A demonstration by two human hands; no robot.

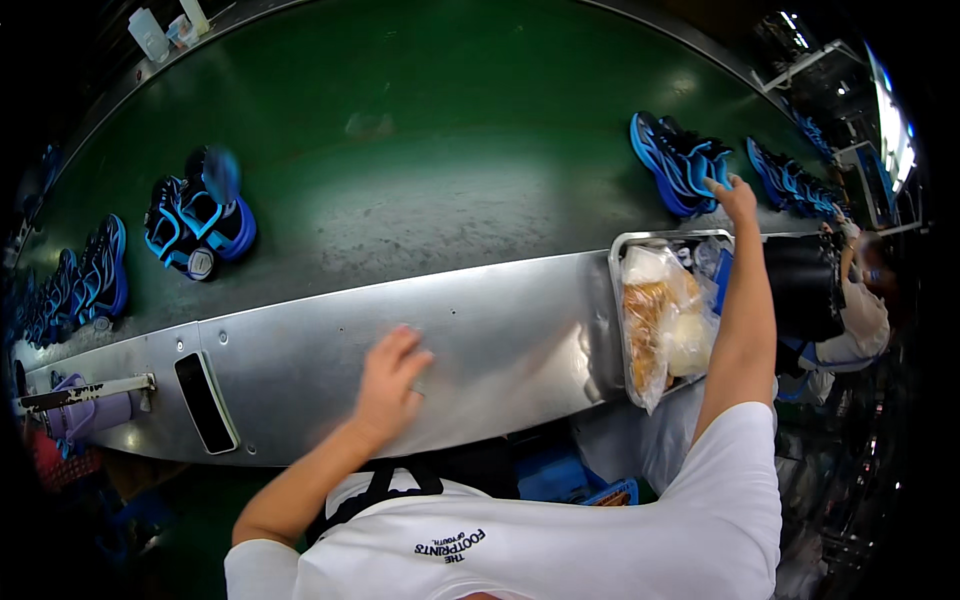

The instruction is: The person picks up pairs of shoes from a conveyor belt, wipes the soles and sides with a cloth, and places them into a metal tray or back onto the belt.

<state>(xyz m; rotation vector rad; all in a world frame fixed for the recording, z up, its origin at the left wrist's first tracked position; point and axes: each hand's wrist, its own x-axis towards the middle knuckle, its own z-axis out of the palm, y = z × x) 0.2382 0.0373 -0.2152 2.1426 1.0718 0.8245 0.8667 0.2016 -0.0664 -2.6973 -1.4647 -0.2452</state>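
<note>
My right hand (738, 200) reaches far right across the green belt, its fingers closed at the collar of a black and blue sneaker (708, 165). Close against that shoe stands a second one (660, 165), its blue sole facing left. Above the bare metal ledge (500, 330) hovers my left hand (390, 385), slightly blurred, with fingers apart and nothing in them. Another pair of the same sneakers (200, 225) rests on the belt at the left, with a round tag hanging near it.
Under my right forearm, a metal tray (620, 330) holds clear plastic bags (660, 320) with white and orange-brown contents. A phone (207, 402) lies on the ledge, beyond it a purple basket (100, 412). More sneakers (790, 175) line both belt ends. A co-worker (855, 315) is at right.
</note>
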